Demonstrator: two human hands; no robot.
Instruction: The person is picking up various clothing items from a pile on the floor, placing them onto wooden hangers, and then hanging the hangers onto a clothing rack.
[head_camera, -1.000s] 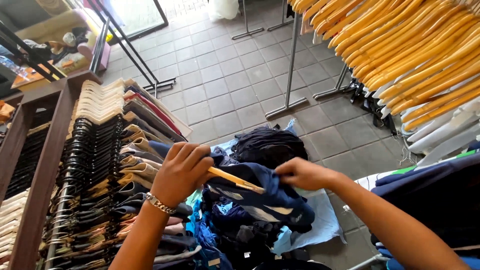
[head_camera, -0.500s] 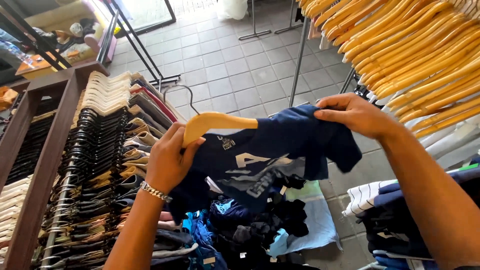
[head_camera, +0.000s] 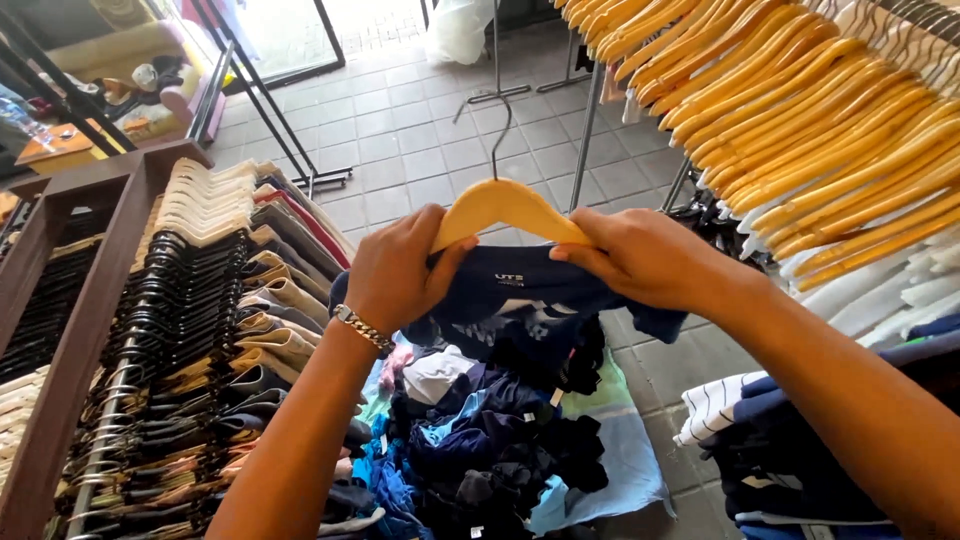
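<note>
Item: dark navy shirt (head_camera: 520, 300), now drawn in and bunched over the yellow wooden hanger (head_camera: 505, 208), where half a second ago I held it spread wide.
Left hand (head_camera: 395, 270): fingers curled shut on the hanger's left shoulder and the cloth under it.
Right hand (head_camera: 640, 258): fingers closed over the right shoulder, pressing the fabric on.
Hook: upright, free of any rail.
Below: heap of dark clothes (head_camera: 490, 440) on the tiled floor (head_camera: 420, 150).
Status, as I judge it: shirt nearly seated on the hanger, which has risen.
</note>
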